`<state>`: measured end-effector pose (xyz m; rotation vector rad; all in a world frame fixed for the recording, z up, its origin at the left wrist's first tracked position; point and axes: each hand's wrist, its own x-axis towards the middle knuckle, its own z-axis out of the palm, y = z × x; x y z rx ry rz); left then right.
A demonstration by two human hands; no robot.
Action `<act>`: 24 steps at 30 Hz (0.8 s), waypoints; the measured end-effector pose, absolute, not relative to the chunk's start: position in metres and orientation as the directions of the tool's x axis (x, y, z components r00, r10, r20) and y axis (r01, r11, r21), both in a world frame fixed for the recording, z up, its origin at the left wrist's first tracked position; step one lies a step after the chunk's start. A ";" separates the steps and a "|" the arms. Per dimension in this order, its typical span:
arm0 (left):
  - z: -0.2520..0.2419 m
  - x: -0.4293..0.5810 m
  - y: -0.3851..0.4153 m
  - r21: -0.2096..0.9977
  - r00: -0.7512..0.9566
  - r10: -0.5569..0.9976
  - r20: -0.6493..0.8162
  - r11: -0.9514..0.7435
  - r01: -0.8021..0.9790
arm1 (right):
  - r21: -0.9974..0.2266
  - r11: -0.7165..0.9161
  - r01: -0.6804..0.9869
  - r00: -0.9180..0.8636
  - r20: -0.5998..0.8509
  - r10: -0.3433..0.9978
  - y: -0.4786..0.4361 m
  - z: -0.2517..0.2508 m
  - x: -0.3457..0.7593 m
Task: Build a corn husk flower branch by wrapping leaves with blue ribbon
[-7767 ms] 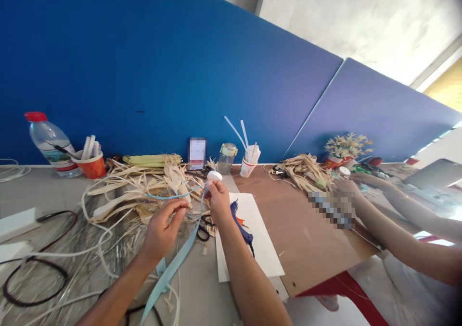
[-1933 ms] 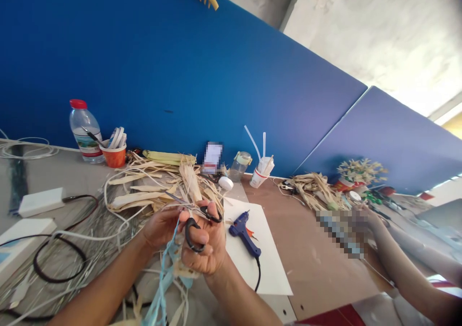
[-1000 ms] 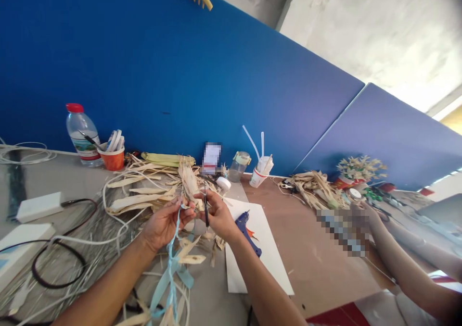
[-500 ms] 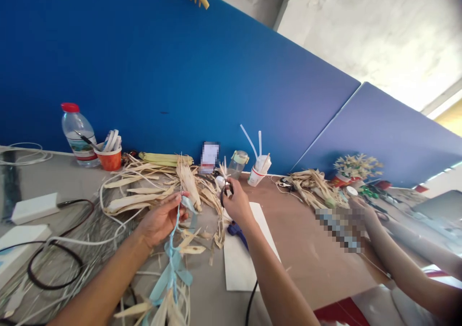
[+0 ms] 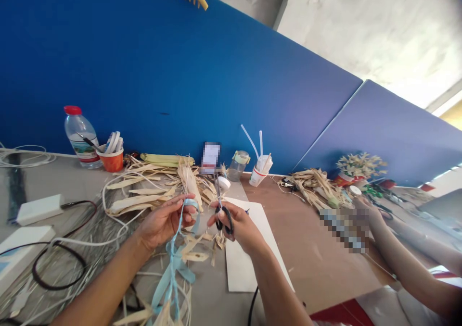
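My left hand (image 5: 164, 220) pinches the upper part of a thin stem wrapped in light blue strip (image 5: 172, 263). Blue leaf-like pieces stick out along it, and pale husk pieces sit at its lower end. A bare wire tip rises above my fingers, and a loop of the blue strip curls beside them. My right hand (image 5: 240, 225) grips black-handled scissors (image 5: 224, 220), with the blades pointing up and away. The scissors are just right of the stem, apart from it. Dried corn husks (image 5: 139, 203) lie spread behind my left hand.
White paper (image 5: 249, 268) lies under my right forearm. Along the blue partition (image 5: 162, 66) stand a bottle (image 5: 81, 138), an orange cup (image 5: 111, 161), a phone (image 5: 210, 157), a jar (image 5: 237, 166) and a cup with straws (image 5: 258, 176). Wires and cables fill the left. Another person's arm (image 5: 397, 254) is at right.
My right hand has drawn the scissors back from near the jar toward my left hand and turned them, so the blades now show. My left hand keeps its hold on the stem.
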<state>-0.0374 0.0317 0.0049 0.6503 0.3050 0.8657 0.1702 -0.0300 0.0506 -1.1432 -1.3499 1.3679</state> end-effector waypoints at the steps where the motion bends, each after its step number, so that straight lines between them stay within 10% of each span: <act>1: 0.005 -0.038 0.032 0.647 0.623 0.783 0.007 0.471 -0.600 | -0.999 -0.009 0.041 -0.220 -0.018 0.975 -0.034 0.050 0.171; 9: 0.005 -0.038 0.034 0.697 0.591 0.807 -0.027 0.439 -0.567 | -0.997 -0.008 0.078 -0.498 -0.046 0.866 -0.061 0.047 0.171; 24: 0.006 -0.029 0.032 0.687 0.572 0.818 -0.062 0.451 -0.570 | -0.987 -0.140 0.077 -0.397 -0.159 0.904 -0.052 0.020 0.141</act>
